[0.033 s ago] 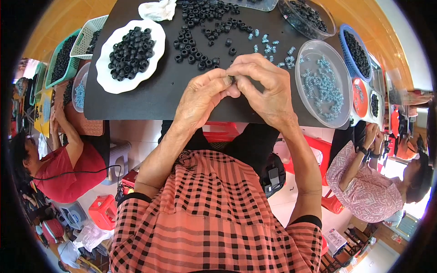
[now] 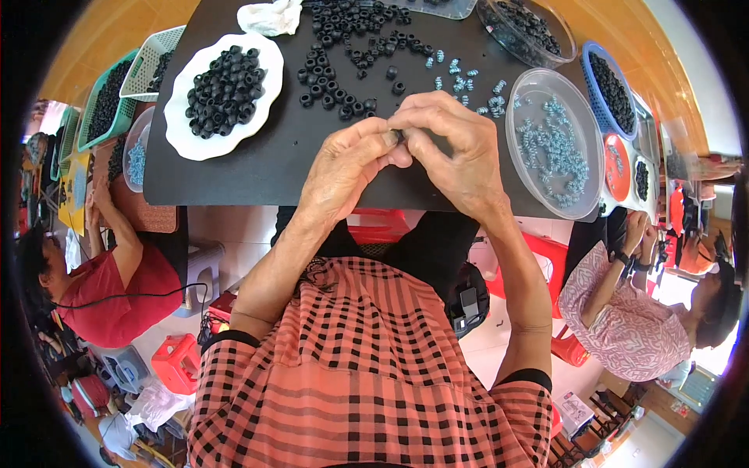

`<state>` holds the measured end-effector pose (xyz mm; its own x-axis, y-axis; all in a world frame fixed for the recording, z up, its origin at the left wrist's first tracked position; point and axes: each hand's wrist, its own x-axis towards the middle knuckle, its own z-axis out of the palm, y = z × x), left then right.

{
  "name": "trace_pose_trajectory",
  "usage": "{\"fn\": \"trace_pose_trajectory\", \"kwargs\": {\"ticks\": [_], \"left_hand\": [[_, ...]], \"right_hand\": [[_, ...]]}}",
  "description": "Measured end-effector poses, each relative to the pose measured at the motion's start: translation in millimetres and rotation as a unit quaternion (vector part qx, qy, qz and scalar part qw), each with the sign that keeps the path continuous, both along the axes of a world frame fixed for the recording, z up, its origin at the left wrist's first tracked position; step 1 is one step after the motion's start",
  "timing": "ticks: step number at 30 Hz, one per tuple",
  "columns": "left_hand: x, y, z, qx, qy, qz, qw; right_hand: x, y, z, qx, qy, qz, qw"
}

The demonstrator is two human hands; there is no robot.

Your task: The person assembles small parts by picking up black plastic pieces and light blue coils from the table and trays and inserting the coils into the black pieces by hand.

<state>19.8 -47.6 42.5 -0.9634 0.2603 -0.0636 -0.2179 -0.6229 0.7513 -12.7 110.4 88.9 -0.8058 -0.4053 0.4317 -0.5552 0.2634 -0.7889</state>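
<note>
My left hand (image 2: pixel 341 168) and my right hand (image 2: pixel 462 160) meet fingertip to fingertip above the near part of the dark table. Both pinch a small black plastic piece (image 2: pixel 400 136), mostly covered by fingers and thumbs. Just beyond the hands lie loose round black plastic parts with holes (image 2: pixel 324 82). Small light-blue coil springs (image 2: pixel 455 78) are scattered to their right. A clear round tub lid or dish (image 2: pixel 519 168) beside my right hand holds many more springs. On the left, a scalloped white plate (image 2: pixel 181 139) carries a heap of the black parts.
A white cloth (image 2: pixel 269 17) and a clear round container (image 2: pixel 573 48) of black parts are at the far side. A blue basket (image 2: pixel 591 62) stands right; green (image 2: pixel 117 129) and white baskets (image 2: pixel 134 84) stand left. Co-workers sit on both sides. Red stools (image 2: pixel 173 363) are below.
</note>
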Motion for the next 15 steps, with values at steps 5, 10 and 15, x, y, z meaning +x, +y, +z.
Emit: {"fn": "trace_pose_trajectory", "kwargs": {"ticks": [5, 10, 15], "left_hand": [[1.5, 2.4, -0.2, 0.015, 0.004, 0.009, 1.0], [1.3, 0.7, -4.6, 0.006, 0.006, 0.006, 1.0], [1.9, 1.8, -5.2, -0.014, 0.003, 0.012, 1.0]], "right_hand": [[-2.5, 4.8, -8.7, -0.062, -0.077, -0.017, 0.995], [-2.8, 4.6, -4.6, -0.014, -0.022, -0.002, 1.0], [-2.2, 5.4, -5.0, -0.003, -0.011, 0.004, 1.0]]}}
